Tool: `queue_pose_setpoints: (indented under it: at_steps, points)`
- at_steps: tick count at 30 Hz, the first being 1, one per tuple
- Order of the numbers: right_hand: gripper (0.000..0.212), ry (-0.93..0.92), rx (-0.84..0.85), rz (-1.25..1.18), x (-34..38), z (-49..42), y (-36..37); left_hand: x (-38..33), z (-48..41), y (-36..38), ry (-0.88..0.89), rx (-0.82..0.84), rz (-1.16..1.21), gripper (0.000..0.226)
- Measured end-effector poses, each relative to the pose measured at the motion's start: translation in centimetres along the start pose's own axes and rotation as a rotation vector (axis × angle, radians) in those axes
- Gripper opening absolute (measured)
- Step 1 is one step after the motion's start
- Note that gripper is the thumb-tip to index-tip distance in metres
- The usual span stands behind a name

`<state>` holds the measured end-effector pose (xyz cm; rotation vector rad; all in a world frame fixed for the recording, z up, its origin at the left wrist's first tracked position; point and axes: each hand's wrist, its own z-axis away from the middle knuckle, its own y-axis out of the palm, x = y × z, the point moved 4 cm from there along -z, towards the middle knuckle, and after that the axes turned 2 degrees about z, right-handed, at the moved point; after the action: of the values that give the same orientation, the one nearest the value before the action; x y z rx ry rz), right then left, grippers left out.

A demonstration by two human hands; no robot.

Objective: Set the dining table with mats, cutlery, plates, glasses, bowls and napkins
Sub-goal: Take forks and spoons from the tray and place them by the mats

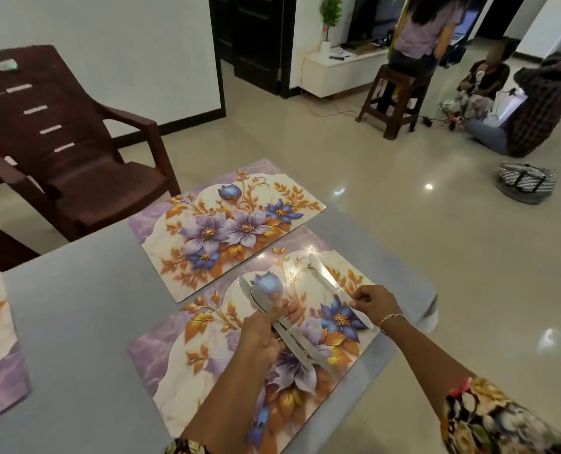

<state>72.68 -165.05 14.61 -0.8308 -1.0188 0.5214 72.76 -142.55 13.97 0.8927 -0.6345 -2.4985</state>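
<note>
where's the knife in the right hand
Head view: the knife is at the right side of the near placemat, pinched by the right hand, beside the knives in the left hand.

Over the floral mat (187,355) at the bench's (76,322) right edge, my left hand (262,335) grips several silver knives (294,344); my right hand (376,304) pinches a single knife (330,283).

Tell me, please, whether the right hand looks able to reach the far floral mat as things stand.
Probably yes: the far mat lies bare just beyond the near mat, and nothing stands between it and the right hand, which is pinching one knife.
</note>
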Motion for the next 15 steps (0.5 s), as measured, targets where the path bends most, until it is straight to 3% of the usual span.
queue_pose_setpoints:
  at_steps: [7, 12, 15]
  points:
    - [0.016, -0.016, 0.055, 0.065, -0.3, -1.5, -0.6, 0.3, -0.3, 1.5, -0.031, -0.057, -0.011, 0.032]
    - [0.037, -0.106, 0.145, 0.201, -0.1, -2.3, -0.9, 0.6, -1.5, 3.6, 0.004, -0.086, -0.009, 0.029]
    - [0.023, -0.152, 0.156, 0.165, -0.6, -3.1, -1.7, 1.3, -2.3, 5.9, 0.012, -0.081, 0.003, 0.021]
